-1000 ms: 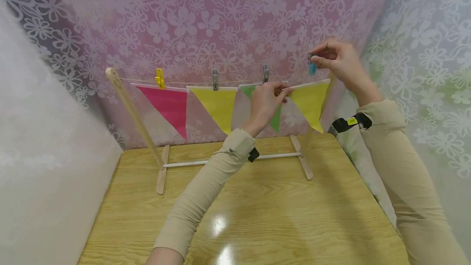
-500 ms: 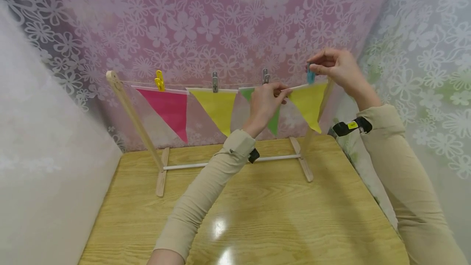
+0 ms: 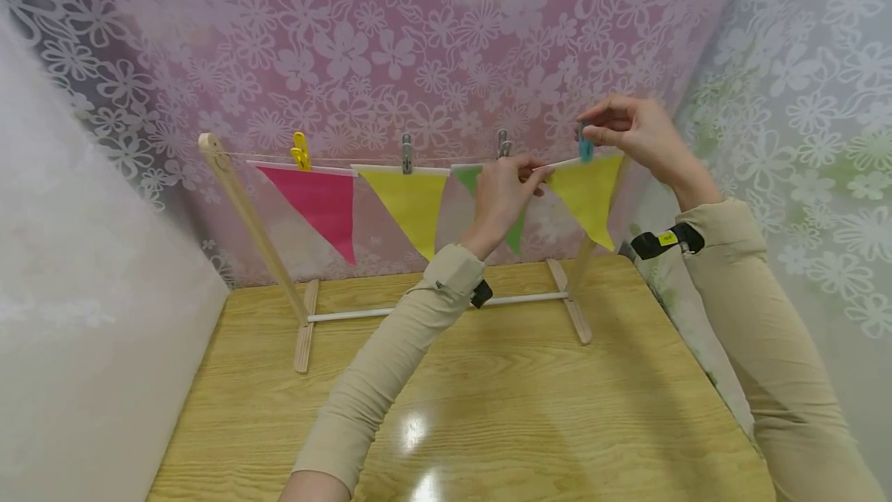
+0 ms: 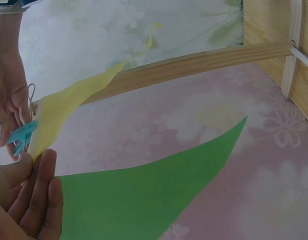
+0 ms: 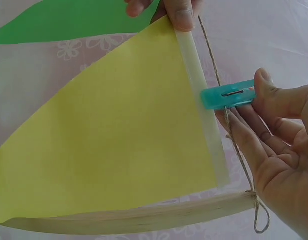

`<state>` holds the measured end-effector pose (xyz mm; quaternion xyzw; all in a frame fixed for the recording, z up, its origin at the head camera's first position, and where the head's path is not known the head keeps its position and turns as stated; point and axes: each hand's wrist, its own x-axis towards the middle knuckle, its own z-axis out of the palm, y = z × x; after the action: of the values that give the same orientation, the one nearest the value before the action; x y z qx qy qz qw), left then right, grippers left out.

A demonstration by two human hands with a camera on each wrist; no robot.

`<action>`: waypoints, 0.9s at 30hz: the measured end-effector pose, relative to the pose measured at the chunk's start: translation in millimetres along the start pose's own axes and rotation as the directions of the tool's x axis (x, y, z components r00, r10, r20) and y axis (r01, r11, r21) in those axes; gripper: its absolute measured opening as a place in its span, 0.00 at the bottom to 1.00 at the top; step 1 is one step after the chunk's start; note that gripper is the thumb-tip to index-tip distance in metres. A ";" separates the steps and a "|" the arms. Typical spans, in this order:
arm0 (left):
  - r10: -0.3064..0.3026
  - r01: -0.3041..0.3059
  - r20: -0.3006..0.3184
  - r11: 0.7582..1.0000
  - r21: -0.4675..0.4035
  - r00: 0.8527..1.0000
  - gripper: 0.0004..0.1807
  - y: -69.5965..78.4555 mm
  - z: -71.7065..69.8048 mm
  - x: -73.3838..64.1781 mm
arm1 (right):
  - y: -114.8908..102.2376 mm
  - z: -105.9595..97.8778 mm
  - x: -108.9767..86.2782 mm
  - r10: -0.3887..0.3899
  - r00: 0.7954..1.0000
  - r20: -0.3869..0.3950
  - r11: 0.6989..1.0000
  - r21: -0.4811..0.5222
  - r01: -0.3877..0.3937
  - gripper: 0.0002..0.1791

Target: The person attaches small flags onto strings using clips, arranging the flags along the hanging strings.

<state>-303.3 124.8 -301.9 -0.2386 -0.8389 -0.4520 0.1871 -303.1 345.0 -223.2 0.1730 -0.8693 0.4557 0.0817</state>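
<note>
My left hand (image 3: 507, 198) pinches the left top corner of a yellow triangular flag (image 3: 588, 194) between thumb and fingers. A blue clothespin (image 5: 228, 95) is pinched by my right hand (image 3: 644, 136); its tip overlaps the flag's white top edge (image 5: 203, 120) in the right wrist view, with the twine (image 5: 214, 60) crossing it. In the left wrist view the blue clothespin (image 4: 21, 136) sits at the flag's top edge. A green flag (image 4: 129, 200) hangs beside my left hand, partly hidden by it in the head view, under a grey clothespin (image 3: 503, 144).
To the left, a yellow flag (image 3: 411, 208) hangs from a grey clothespin (image 3: 407, 153) and a pink flag (image 3: 317, 204) from a yellow clothespin (image 3: 300, 152). The wooden stand (image 3: 258, 231) with a white crossbar (image 3: 351, 314) stands on the wooden table (image 3: 530, 417), walls around it.
My right hand has lowered the blue clothespin and shifted slightly left, onto the yellow flag's top edge. My left hand stays at the flag's corner.
</note>
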 end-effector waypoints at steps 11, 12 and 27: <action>-0.007 0.005 -0.034 0.998 -0.059 0.999 0.13 -6.8 -0.6 -2.5 | -2.4 2.0 1.1 0.015 0.999 0.040 0.998 -0.055 -0.013 0.25; -0.011 0.009 -0.038 0.998 -0.056 0.999 0.13 -7.3 -1.0 -3.1 | -2.3 2.2 1.4 0.014 0.999 0.040 0.998 -0.060 -0.012 0.25; -0.043 0.039 -0.052 0.996 -0.076 0.998 0.12 -18.1 -3.5 -11.3 | 2.5 3.9 0.7 -0.019 1.000 -0.014 0.996 -0.085 0.018 0.25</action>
<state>-304.1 110.6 -318.2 -0.2158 -0.8208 -0.4931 0.1912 -304.6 342.9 -227.2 0.1740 -0.8855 0.4191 0.0998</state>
